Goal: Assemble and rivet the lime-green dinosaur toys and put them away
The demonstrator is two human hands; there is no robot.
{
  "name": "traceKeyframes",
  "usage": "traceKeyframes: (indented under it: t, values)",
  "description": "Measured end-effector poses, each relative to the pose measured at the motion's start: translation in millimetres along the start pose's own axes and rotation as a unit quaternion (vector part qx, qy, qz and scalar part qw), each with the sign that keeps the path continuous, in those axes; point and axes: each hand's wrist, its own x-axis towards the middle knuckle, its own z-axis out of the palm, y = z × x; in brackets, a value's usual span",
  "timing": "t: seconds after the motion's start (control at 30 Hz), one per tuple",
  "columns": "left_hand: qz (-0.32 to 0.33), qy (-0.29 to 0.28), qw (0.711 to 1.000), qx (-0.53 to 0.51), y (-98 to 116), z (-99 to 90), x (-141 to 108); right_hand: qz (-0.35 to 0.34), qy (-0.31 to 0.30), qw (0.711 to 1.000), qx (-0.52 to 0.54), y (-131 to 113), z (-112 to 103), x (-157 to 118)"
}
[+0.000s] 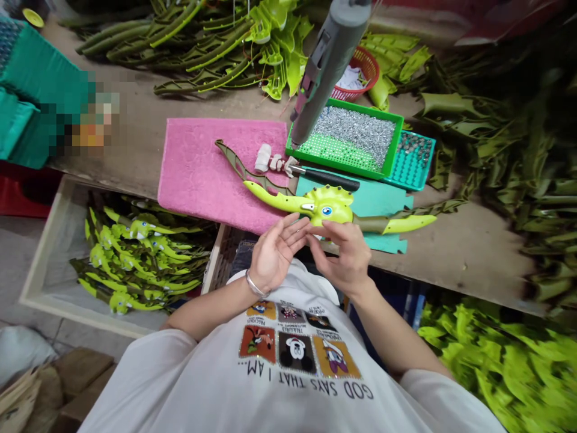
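Observation:
My left hand (276, 254) is palm up with its fingers stretched out, just in front of the toy bow. The thumb and fingers of my right hand (345, 252) are pinched together at the left fingertips; whatever they hold is too small to make out. Just beyond both hands lies a green toy bow (331, 207) with an animal head and a blue eye, across the pink towel (193, 162) and a teal mat (383, 240). Behind it rests a black-handled tool (329, 177) with a white-wrapped end.
A grey power screwdriver (327, 66) hangs above the bench. Behind are a green tray (293, 144) of small screws, a teal tray (417, 162) and a red basket (372, 69). Green plastic parts (216, 48) are piled around. A crate (45, 258) of assembled toys stands lower left.

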Motion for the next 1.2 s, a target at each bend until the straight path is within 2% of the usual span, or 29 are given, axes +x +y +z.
traceKeyframes:
  t: [0.17, 0.23, 0.37, 0.47, 0.57, 0.63, 0.8, 0.9, 1.0, 1.1, 1.2]
  values:
    - [0.015, -0.033, 0.999, -0.009, 0, 3.3, -4, 0.002, 0.006, 1.000, -0.001, -7, 18, 5]
    - [0.029, -0.029, 0.999, -0.010, 2, 1.1, -3, -0.006, 0.005, 1.000, -0.001, -4, 22, 8]
    - [0.124, 0.033, 0.992, -0.016, 9, -7.5, 4, 0.056, -0.009, 0.997, 0.056, 7, 30, 25]
    - [0.167, 0.081, 0.982, -0.024, 16, -11.6, 13, 0.095, -0.069, 0.986, 0.115, 20, 41, 39]
    - [0.151, 0.084, 0.984, -0.034, 22, -10.8, 23, 0.073, -0.126, 0.984, 0.102, 29, 50, 48]
    - [0.140, 0.073, 0.987, -0.039, 23, -8.8, 27, 0.053, -0.142, 0.986, 0.064, 33, 53, 49]
    - [0.121, 0.076, 0.989, -0.039, 24, -5.4, 29, 0.017, -0.127, 0.992, 0.015, 34, 57, 46]
    - [0.124, 0.073, 0.989, -0.032, 24, -4.9, 30, 0.020, -0.124, 0.992, 0.032, 32, 55, 46]
    - [0.131, 0.077, 0.988, -0.030, 23, -6.3, 32, 0.074, -0.130, 0.987, 0.066, 38, 43, 52]
    - [0.126, 0.076, 0.989, -0.016, 19, -9.7, 34, 0.159, -0.084, 0.981, 0.075, 56, 22, 62]
    - [0.100, 0.040, 0.994, 0.036, 10, -14.8, 34, 0.212, -0.028, 0.971, 0.111, 79, 7, 76]
